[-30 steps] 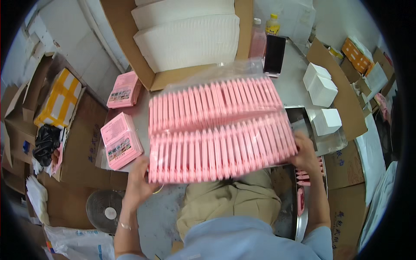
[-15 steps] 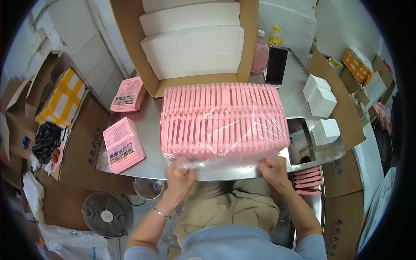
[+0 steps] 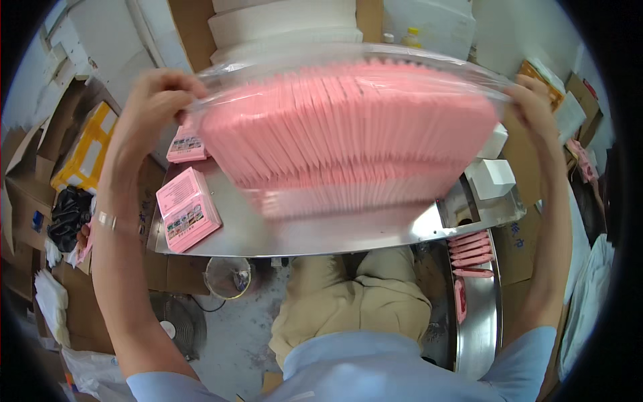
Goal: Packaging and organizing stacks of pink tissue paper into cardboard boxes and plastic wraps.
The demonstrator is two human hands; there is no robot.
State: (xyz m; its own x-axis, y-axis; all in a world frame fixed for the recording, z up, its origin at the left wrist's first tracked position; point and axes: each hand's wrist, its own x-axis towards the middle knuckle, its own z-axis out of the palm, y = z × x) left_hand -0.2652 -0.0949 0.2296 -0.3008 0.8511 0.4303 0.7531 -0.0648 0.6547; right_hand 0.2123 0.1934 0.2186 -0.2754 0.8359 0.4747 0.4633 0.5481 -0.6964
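Steel bench (image 3: 348, 234) spans the work area. Above it, a clear bag of pink packets (image 3: 355, 127) is raised, blurred. Left hand (image 3: 157, 100) grips its left edge; right hand (image 3: 536, 104) grips its right edge. Two pink boxes (image 3: 187, 209) lie on the bench's left end.

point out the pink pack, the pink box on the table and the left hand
pink pack (image 3: 348, 127), head view, middle of its pink face
pink box (image 3: 187, 209), head view, centre of its top
left hand (image 3: 157, 100), head view, back of the hand
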